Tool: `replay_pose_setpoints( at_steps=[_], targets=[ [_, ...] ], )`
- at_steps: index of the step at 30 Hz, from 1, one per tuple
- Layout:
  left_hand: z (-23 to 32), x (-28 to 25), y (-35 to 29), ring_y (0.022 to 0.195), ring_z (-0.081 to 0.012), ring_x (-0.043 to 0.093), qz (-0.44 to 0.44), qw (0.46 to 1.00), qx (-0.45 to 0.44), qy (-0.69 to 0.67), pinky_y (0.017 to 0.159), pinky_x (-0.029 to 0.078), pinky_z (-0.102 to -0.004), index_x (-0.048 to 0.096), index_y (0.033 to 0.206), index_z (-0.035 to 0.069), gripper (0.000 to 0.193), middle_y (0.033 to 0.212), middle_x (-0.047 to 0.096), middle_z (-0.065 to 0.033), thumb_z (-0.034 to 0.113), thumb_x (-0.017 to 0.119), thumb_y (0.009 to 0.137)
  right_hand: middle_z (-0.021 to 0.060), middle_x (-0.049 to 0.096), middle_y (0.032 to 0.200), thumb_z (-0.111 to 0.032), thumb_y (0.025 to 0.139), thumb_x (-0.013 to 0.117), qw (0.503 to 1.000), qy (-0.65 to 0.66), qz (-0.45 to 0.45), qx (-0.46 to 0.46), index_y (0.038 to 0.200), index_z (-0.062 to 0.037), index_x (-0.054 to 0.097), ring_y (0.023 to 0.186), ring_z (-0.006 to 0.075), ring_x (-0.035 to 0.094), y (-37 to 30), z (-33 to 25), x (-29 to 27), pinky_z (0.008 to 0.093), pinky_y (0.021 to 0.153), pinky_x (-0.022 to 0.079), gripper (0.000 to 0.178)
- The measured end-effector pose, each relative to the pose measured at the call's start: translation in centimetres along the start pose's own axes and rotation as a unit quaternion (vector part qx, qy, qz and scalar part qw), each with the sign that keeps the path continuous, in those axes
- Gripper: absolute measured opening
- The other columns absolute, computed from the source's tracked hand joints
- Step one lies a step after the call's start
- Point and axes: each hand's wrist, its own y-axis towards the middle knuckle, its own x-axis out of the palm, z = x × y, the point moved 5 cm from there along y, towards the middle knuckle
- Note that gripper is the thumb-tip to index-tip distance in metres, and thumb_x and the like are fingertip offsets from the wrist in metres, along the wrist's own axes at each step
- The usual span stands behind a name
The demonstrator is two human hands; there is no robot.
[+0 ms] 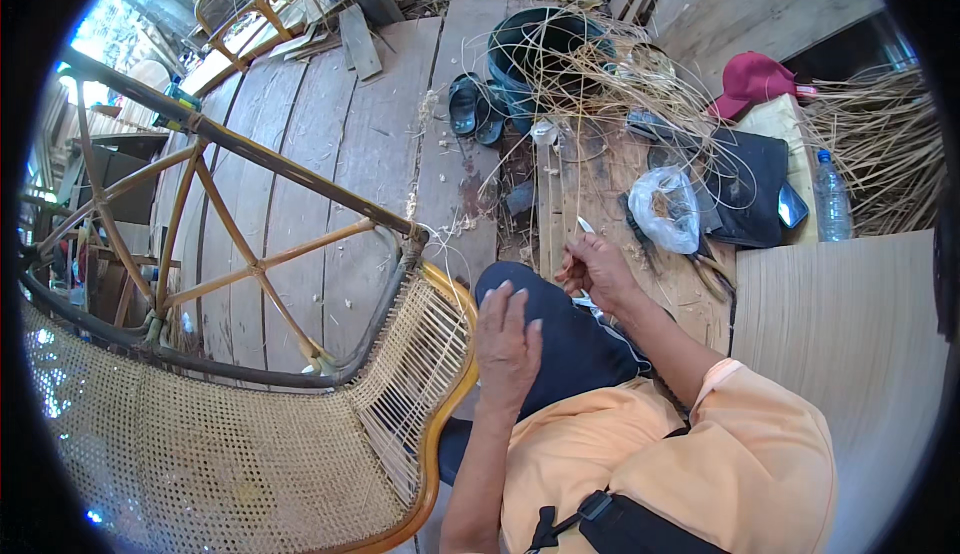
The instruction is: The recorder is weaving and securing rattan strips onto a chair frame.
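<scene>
At my left lies a cane-woven chair (230, 454) on its side, with a brown rattan rim and crossed poles. Its close weave gives way to loosely spaced strands (395, 354) near the rim. My left hand (508, 344) hovers just right of that rim, fingers stretched out and nothing in them. Over my right knee, my right hand (597, 272) is closed in a pinch. A small pale, pointed piece shows by its fingertips, but I cannot tell whether it is held or lies behind. Thin strands run near both hands.
Ahead stands a dark green bucket (515, 54) with loose cane strands (620, 74) spilling rightward. Slippers (470, 109) lie beside it. Rightward are a plastic bag (664, 209), pliers (712, 272), a phone (791, 207), a bottle (831, 199), a red cap (755, 84) and a cane bundle (885, 149).
</scene>
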Motion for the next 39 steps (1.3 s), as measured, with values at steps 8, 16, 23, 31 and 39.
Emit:
replay_pose_setpoints(
  at_steps=[8,16,23,31,39],
  targets=[
    [1.6,0.4,-0.9,0.113,-0.0350,0.049,-0.065,0.996,0.007,-0.062,0.094,0.040,-0.0422,0.048,0.120,0.004,0.048,0.125,0.048,-0.0169,0.016,0.067,0.077,0.0066,0.063,0.067,-0.023,0.090,0.057,0.989,0.072,-0.072,0.112,0.083,-0.0055,0.053,0.061,0.0180,0.065,-4.3,2.0,1.3,0.0262,0.048,0.052,0.019],
    [2.3,0.6,-2.6,0.109,-0.0347,0.052,-0.030,0.989,0.007,-0.142,0.088,0.045,-0.0391,0.050,0.115,0.003,0.044,0.123,0.049,-0.0187,0.009,0.069,0.075,0.0049,0.063,0.069,-0.025,0.090,0.058,0.970,0.046,-0.162,0.174,0.084,-0.0058,0.055,0.059,0.0149,0.063,-6.0,2.9,2.9,0.0226,0.044,0.047,0.020],
    [2.3,-1.3,-4.1,0.084,-0.0293,0.061,-0.046,0.983,0.005,-0.177,0.073,0.050,-0.0354,0.059,0.087,0.002,0.014,0.093,0.062,-0.0136,0.008,0.067,0.077,0.0062,0.063,0.071,-0.022,0.092,0.053,0.989,-0.006,-0.079,0.128,0.087,-0.0061,0.055,0.058,0.0163,0.062,-2.3,1.2,0.3,0.0263,0.047,0.050,0.017],
    [0.5,-3.5,-6.9,0.063,-0.0243,0.056,-0.023,0.984,-0.079,-0.159,0.060,0.046,-0.0322,0.060,0.090,0.003,0.009,0.072,0.059,-0.0092,0.006,0.062,0.082,0.0039,0.062,0.075,-0.021,0.092,0.050,0.995,0.094,0.000,-0.030,0.091,-0.0088,0.055,0.063,0.0165,0.061,7.5,-6.2,-3.2,0.0279,0.048,0.047,0.014],
    [-4.1,-5.9,-13.3,0.071,-0.0144,0.055,0.169,0.618,-0.311,-0.702,0.068,0.046,-0.0284,0.060,0.090,0.002,0.014,0.072,0.055,-0.0046,0.015,0.054,0.089,0.0027,0.063,0.078,-0.020,0.091,0.053,0.994,0.089,0.028,-0.059,0.097,-0.0093,0.057,0.068,0.0166,0.061,11.3,-9.3,-3.9,0.0285,0.052,0.048,0.013]
  ],
)
